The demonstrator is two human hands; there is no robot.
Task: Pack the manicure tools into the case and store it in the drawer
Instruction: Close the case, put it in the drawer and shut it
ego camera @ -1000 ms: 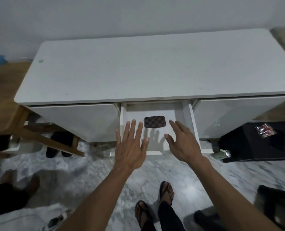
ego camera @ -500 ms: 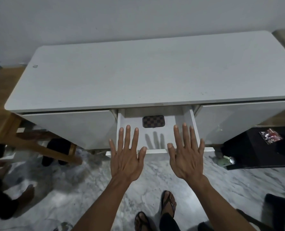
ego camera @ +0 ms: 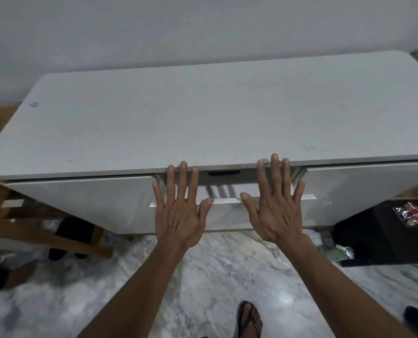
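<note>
The middle drawer (ego camera: 227, 200) of the white cabinet (ego camera: 215, 113) stands out only a little. Under the cabinet's top edge shows a thin dark strip of the checkered manicure case (ego camera: 223, 172); the rest of it is hidden. My left hand (ego camera: 178, 206) lies flat with spread fingers over the drawer's left front, fingertips at the cabinet's top edge. My right hand (ego camera: 275, 203) lies the same way over the right front. Neither hand holds anything.
Closed white drawer fronts (ego camera: 81, 198) flank the middle one on both sides. A wooden frame (ego camera: 44, 235) stands at the left, a black stand (ego camera: 386, 230) with a shiny packet on top at the right. My sandalled foot (ego camera: 249, 320) is on the marble floor.
The drawer has slid most of the way into the cabinet, and the case has gone almost out of sight. Both hands have moved forward with the drawer front, flat and spread.
</note>
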